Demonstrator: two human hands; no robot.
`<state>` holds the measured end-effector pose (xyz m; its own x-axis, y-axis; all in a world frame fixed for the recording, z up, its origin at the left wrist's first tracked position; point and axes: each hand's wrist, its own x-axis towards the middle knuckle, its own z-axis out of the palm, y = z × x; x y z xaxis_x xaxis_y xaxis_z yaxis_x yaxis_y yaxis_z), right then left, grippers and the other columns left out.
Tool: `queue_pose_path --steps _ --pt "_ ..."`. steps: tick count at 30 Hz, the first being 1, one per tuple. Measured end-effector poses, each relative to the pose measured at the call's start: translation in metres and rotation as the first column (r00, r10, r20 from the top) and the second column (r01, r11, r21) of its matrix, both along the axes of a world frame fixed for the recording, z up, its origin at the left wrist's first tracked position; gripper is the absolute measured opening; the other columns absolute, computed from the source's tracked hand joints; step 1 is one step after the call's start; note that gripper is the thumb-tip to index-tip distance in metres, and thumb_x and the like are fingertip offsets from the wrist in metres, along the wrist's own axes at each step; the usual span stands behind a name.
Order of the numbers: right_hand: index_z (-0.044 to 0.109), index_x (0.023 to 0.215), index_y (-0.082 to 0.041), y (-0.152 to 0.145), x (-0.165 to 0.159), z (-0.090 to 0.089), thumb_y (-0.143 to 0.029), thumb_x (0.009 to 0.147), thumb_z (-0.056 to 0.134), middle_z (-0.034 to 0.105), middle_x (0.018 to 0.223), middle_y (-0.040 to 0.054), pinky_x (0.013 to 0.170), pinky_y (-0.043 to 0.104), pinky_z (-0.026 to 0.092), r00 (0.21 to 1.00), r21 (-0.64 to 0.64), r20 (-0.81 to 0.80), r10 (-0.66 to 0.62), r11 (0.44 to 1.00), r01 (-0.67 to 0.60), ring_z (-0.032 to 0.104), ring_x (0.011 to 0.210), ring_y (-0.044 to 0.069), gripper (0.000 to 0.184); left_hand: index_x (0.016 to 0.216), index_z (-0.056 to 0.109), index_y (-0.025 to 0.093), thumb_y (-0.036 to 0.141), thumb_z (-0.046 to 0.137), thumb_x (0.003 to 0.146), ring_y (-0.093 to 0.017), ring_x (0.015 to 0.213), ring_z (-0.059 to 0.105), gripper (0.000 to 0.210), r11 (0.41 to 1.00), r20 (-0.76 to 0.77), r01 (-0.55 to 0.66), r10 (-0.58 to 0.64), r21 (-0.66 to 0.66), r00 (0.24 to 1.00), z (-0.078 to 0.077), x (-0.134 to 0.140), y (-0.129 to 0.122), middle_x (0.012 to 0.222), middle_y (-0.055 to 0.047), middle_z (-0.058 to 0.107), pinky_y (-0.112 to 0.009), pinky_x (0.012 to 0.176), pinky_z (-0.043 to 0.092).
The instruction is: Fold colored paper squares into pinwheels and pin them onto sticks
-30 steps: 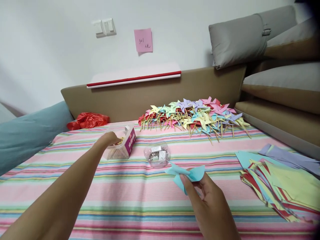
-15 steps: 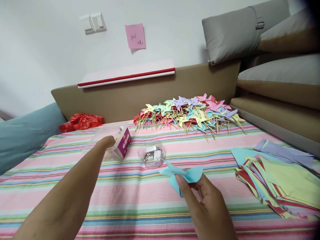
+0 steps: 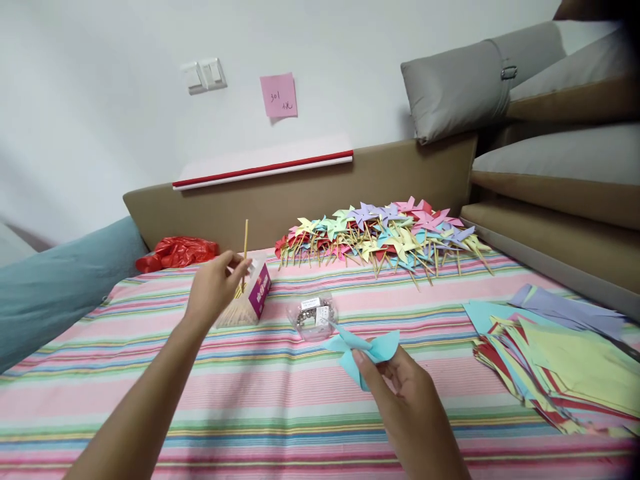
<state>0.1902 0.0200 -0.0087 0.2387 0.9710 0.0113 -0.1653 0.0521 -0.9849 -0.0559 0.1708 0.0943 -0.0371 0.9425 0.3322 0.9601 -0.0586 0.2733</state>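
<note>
My left hand (image 3: 220, 280) is closed on a thin wooden stick (image 3: 246, 235), which it holds upright above a clear plastic box. The purple label (image 3: 260, 291) of that box faces right, and many pale sticks (image 3: 235, 313) lie inside. My right hand (image 3: 400, 387) pinches a light blue paper pinwheel (image 3: 367, 352) at its folded middle. Just beyond the pinwheel, a clear container of small metal pins (image 3: 313, 318) with white labels rests on the striped cloth (image 3: 240, 400).
Finished pinwheels on sticks (image 3: 380, 233) are heaped at the back. Cut coloured paper (image 3: 560, 367) lies stacked on the right. A red plastic bag (image 3: 177, 253) sits at the back left. Grey and brown cushions (image 3: 555, 160) are piled at the right.
My left hand has risen out of the box with a wooden stick in its fingers. My right hand still pinches the blue pinwheel in nearly the same place. The view has shifted slightly.
</note>
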Motion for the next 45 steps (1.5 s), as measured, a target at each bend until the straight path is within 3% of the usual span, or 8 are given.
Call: queue_pose_path --steps 2,4,7,11,17,26,36,45 --pt "0.074 0.106 -0.018 -0.003 -0.001 0.004 -0.053 0.082 0.073 0.078 0.098 0.0112 0.082 0.036 0.057 0.992 0.023 -0.119 0.035 0.999 -0.032 0.071 0.1 0.03 0.042 0.09 0.062 0.022 0.051 0.041 0.101 -0.019 0.08 0.066 0.037 0.992 0.093 0.123 -0.125 0.033 0.988 -0.013 0.014 -0.051 0.09 -0.001 0.072 -0.027 0.073 0.049" --pt "0.075 0.104 -0.019 -0.006 -0.002 0.009 -0.048 0.081 0.076 0.078 0.099 0.0094 0.083 0.035 0.056 0.969 0.05 -0.234 0.076 0.997 -0.066 0.07 0.104 0.029 0.037 0.083 0.062 0.023 0.051 0.047 0.098 -0.018 0.073 0.062 0.035 0.934 0.387 0.35 -0.347 0.067 0.854 -0.033 0.027 -0.096 0.079 0.0 0.067 -0.026 0.067 0.048" --pt "0.075 0.093 -0.021 -0.009 -0.003 0.012 -0.043 0.083 0.077 0.076 0.089 0.0044 0.08 0.031 0.055 0.951 0.115 -0.282 0.127 0.988 -0.098 0.069 0.093 0.023 0.024 0.078 0.063 0.025 0.046 0.049 0.099 -0.017 0.067 0.059 0.033 0.918 0.585 0.375 -0.376 0.13 0.718 -0.063 0.041 -0.139 0.074 0.0 0.063 -0.026 0.06 0.046" --pt "0.072 0.087 -0.024 -0.008 -0.005 0.009 -0.037 0.088 0.072 0.069 0.089 0.0009 0.077 0.029 0.055 0.962 0.293 -0.163 0.221 0.941 -0.167 0.066 0.084 0.017 0.013 0.076 0.064 0.027 0.044 0.051 0.099 -0.02 0.072 0.063 0.032 0.91 0.681 0.397 -0.368 0.122 0.633 -0.096 0.044 -0.155 0.075 -0.003 0.065 -0.028 0.062 0.048" --pt "0.072 0.091 -0.028 -0.013 -0.021 0.008 -0.032 0.092 0.069 0.066 0.134 0.0045 0.108 0.037 0.047 0.954 0.395 0.214 0.209 0.875 -0.28 0.057 0.13 0.023 0.005 0.076 0.068 0.031 0.045 0.057 0.093 -0.022 0.055 0.057 0.025 0.917 0.72 0.381 -0.34 0.114 0.605 -0.127 0.039 -0.164 0.062 -0.002 0.063 -0.032 0.05 0.048" --pt "0.068 0.103 -0.032 -0.014 -0.037 0.01 -0.015 0.093 0.062 0.075 0.117 0.0003 0.096 0.034 0.053 0.915 0.518 0.393 0.09 0.8 -0.301 0.065 0.118 0.022 0.021 0.106 0.075 0.051 0.042 0.054 0.091 -0.033 0.066 0.071 0.027 0.945 0.712 0.29 -0.308 0.151 0.631 -0.125 0.042 -0.172 0.075 -0.002 0.075 -0.044 0.053 0.058" --pt "0.068 0.103 -0.03 -0.015 -0.039 0.014 -0.016 0.095 0.06 0.073 0.102 0.002 0.088 0.034 0.054 0.942 0.559 0.332 0.056 0.792 -0.244 0.067 0.102 0.021 0.018 0.113 0.075 0.035 0.035 0.052 0.097 -0.031 0.098 0.072 0.028 0.916 0.659 0.294 -0.4 0.271 0.637 -0.129 0.05 -0.178 0.102 -0.007 0.079 -0.041 0.08 0.06" --pt "0.068 0.098 -0.029 -0.017 -0.039 0.013 -0.021 0.096 0.061 0.073 0.099 0.0021 0.088 0.033 0.054 0.961 0.55 0.275 0.039 0.813 -0.19 0.068 0.099 0.02 0.011 0.104 0.076 0.049 0.036 0.052 0.096 -0.031 0.079 0.074 0.029 0.902 0.625 0.373 -0.423 0.219 0.656 -0.124 0.046 -0.174 0.084 -0.003 0.079 -0.043 0.062 0.061"
